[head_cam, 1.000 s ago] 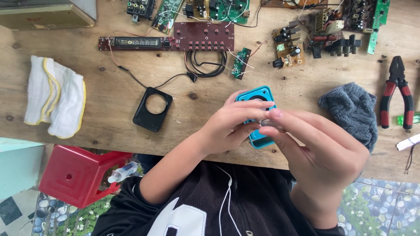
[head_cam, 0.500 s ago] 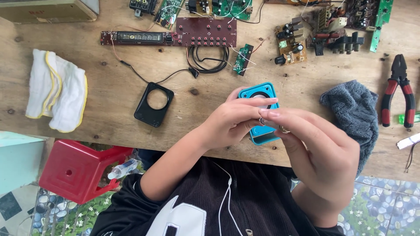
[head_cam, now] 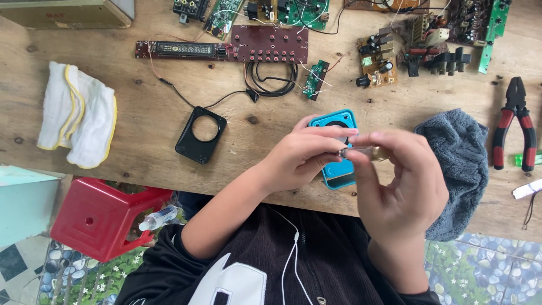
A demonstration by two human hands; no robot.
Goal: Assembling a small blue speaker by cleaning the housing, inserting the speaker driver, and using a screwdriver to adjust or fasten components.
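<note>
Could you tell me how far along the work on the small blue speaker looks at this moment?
Looks done: the black front frame lies off, apart from the blue speaker box on the wooden table. In hand: the left hand and right hand pinch a small clear piece above the box. Left: box and frame are not yet joined; the red pliers lie untouched.

left hand (head_cam: 302, 158), right hand (head_cam: 403, 181), fingertips pinched together

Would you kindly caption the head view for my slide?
Both hands pinch a small clear part above a blue speaker on a cluttered workbench.
</note>
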